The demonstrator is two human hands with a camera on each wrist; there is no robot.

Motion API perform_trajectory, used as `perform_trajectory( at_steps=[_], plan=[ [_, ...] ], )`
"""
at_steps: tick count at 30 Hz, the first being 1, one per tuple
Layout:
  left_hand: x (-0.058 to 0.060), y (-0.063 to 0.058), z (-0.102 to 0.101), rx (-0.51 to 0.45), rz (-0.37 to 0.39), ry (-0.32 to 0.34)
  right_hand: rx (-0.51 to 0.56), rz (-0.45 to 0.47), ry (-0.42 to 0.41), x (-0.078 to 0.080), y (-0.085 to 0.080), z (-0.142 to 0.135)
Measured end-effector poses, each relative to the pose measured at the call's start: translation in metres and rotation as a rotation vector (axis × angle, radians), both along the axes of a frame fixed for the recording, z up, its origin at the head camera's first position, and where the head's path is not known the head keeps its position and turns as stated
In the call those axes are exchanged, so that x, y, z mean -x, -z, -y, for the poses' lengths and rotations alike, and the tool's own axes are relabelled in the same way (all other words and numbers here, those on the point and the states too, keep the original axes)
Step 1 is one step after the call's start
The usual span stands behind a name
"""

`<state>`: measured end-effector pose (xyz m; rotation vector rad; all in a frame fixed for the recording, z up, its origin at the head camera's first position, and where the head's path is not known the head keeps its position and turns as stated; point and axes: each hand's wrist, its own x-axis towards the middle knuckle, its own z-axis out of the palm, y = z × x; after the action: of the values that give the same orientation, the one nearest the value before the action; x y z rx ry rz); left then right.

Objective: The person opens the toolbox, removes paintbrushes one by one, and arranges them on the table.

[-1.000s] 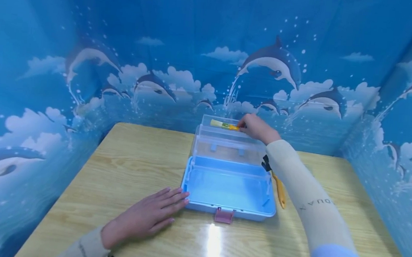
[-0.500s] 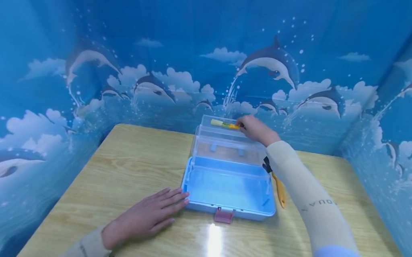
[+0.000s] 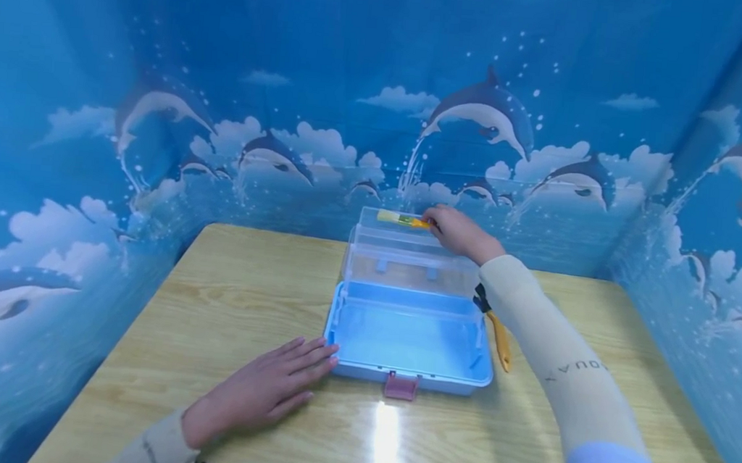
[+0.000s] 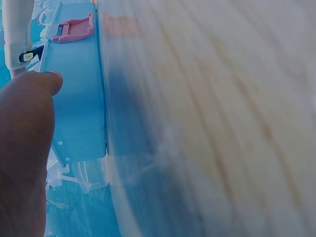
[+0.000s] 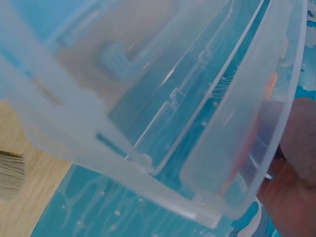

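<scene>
My right hand (image 3: 459, 232) pinches the orange handle end of a paintbrush (image 3: 394, 219) with pale bristles pointing left, at the top clear tray (image 3: 380, 238) of a tiered storage box. Seen from the right wrist, the orange handle (image 5: 247, 143) shows blurred through the tray wall, with fingers behind it. The box's blue base (image 3: 408, 340) stands with its lid raised and its pink latch (image 3: 401, 387) hanging at the front. My left hand (image 3: 263, 386) lies flat with straight fingers, fingertips at the base's front left corner; its thumb (image 4: 52, 83) shows in the left wrist view.
A second brush with an orange handle (image 3: 501, 343) lies right of the box, partly under my right forearm; its tan bristles (image 5: 11, 173) show in the right wrist view. Behind the wooden table (image 3: 243, 272) hangs a dolphin-print curtain (image 3: 324, 75).
The right hand and its paintbrush have shifted very slightly left and up. The whole head view has drifted a little. My left hand stays at the box corner.
</scene>
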<state>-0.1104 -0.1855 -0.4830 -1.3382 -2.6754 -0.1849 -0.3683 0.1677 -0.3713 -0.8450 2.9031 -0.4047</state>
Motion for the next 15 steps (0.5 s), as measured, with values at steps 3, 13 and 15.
perform_trajectory(
  at_steps=[3,13,15],
  plan=[
    [0.000,0.000,0.000,-0.003,-0.014,0.004,0.007,-0.010,-0.007,-0.001,0.001,-0.001],
    [-0.001,0.001,0.000,-0.020,-0.060,0.023,0.027,-0.034,-0.004,-0.010,-0.002,-0.003],
    [-0.002,0.000,0.000,-0.018,-0.059,0.022,0.027,-0.040,-0.003,-0.014,-0.003,-0.003]
  ],
)
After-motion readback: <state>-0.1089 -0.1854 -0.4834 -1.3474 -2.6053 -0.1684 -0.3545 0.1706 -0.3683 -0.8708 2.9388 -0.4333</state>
